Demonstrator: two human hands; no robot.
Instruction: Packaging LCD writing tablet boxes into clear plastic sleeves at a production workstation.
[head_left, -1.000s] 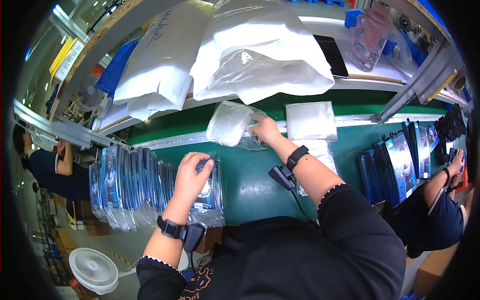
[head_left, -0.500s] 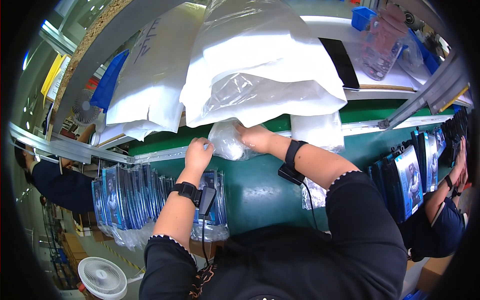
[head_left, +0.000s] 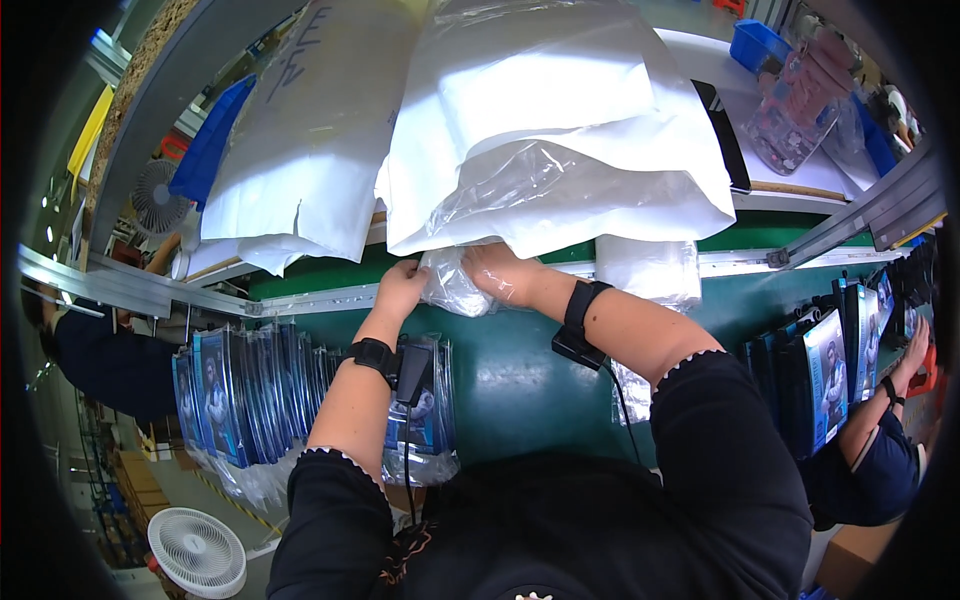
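A green work surface (head_left: pixel 520 375) runs across the middle of the frame, bending with the lens. Above it, filling the upper centre, large white plastic bags (head_left: pixel 540 110) lie heaped on a raised shelf, with a clear plastic film (head_left: pixel 530 185) draped over the front of the heap. Another big white bag (head_left: pixel 310 140) sits to the upper left.

At lower left, a row of blue flat packages (head_left: pixel 250 390) stands on edge along the surface, and more of them (head_left: pixel 830 375) stand at the right edge. A white floor fan (head_left: pixel 198 553) shows in the bottom left corner. A folded white bag (head_left: pixel 648 268) lies on the surface just right of centre.

The person's black-sleeved forearms rise from the lower edge, each with a black wristband. In the centre, just under the overhanging heap, both hands meet on a small crumpled clear plastic bag (head_left: pixel 452 285). The left hand (head_left: pixel 402 288) has its fingers closed on the bag's left side. The right hand (head_left: pixel 497 272) is pressed on its right side, fingers curled around it.

A co-worker's arm (head_left: pixel 880 400) shows at far right; another person (head_left: pixel 100 350) sits at far left.
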